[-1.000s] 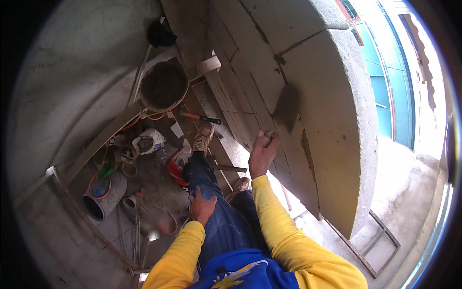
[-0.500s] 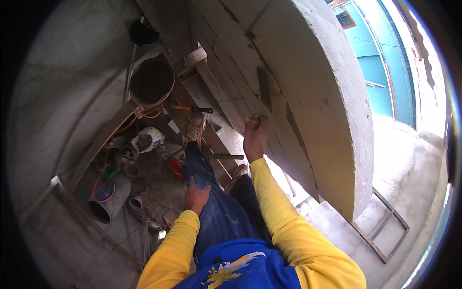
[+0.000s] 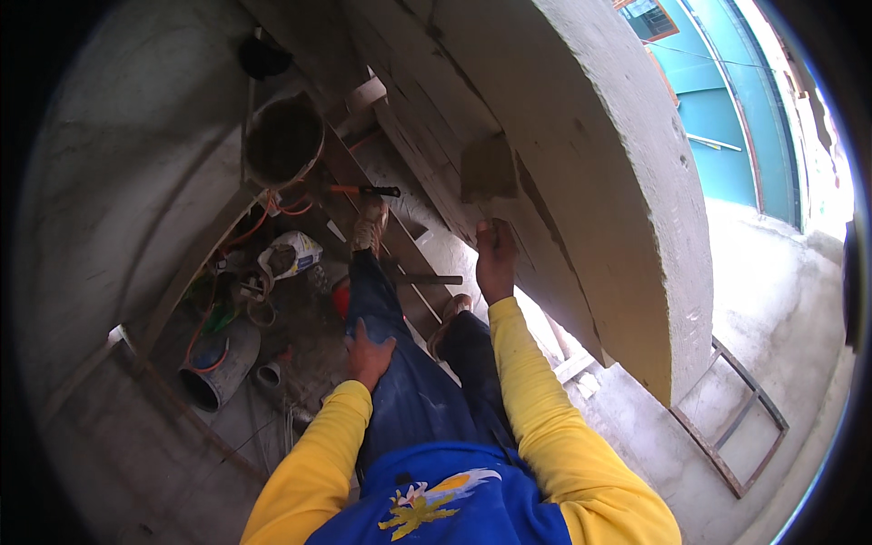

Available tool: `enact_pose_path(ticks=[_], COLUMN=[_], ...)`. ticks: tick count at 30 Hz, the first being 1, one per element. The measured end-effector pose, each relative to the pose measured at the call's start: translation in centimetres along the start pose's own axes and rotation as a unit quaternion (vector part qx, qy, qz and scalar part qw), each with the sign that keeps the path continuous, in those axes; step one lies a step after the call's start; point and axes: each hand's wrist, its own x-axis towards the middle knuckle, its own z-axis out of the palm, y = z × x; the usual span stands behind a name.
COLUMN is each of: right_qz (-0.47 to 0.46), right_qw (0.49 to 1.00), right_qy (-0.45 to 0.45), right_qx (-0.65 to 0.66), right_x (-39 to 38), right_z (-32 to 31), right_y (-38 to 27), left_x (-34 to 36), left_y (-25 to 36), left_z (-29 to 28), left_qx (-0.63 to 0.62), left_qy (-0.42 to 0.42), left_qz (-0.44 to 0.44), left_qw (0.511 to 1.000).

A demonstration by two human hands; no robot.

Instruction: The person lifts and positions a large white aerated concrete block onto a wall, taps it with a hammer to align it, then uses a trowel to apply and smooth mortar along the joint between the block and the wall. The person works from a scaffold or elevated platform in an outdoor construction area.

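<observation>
Right hand (image 3: pixel 496 261) grasping trowel (image 3: pixel 489 173) by handle, blade before block wall (image 3: pixel 590 173), left hand (image 3: pixel 369 356) unclenched on trousered leg (image 3: pixel 411 400), bucket (image 3: pixel 314 162) farther off

Right of the round grey bucket (image 3: pixel 307 171) stands the pale grey block wall (image 3: pixel 599 209), with a flat grey metal trowel (image 3: pixel 488 170) over its face, in the right hand (image 3: pixel 496 259). An orange-and-black hand tool (image 3: pixel 363 190) lies near the bucket's lower right. On the bucket's person-ward side lie a white plastic sack (image 3: pixel 294 255) and, beyond, a grey cylindrical pipe (image 3: pixel 227 363).
</observation>
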Motion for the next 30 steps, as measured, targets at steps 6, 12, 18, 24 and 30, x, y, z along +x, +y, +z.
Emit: enact_pose_path(ticks=[6,12,18,24,30], right_qz=[-0.004,-0.034,-0.026,0.021,0.085], right_qw=[0.998,0.995,0.992,0.991,0.988], right_qy=[0.047,-0.005,-0.013,0.059,0.030], right_qx=[-0.045,-0.095,-0.124,-0.119,-0.128], right_x=[-3.3,-6.7,-12.0,-20.1,-24.7], right_z=[-2.3,-7.5,-13.4,-21.1,-25.2], right_y=[1.0,3.9,5.4,8.6,8.2], left_x=[-1.6,0.1,0.2,-1.3,-1.9], left_y=[0.2,-3.8,-7.5,-9.7,-13.4], left_z=[-0.1,1.7,1.3,-0.5,-1.8], left_qx=[0.004,-0.062,-0.199,-0.201,-0.249], left_qy=[-0.006,0.032,0.042,0.040,0.037], left_qz=[0.009,0.088,0.173,0.187,0.154], left_qw=[1.000,0.994,0.964,0.961,0.956])
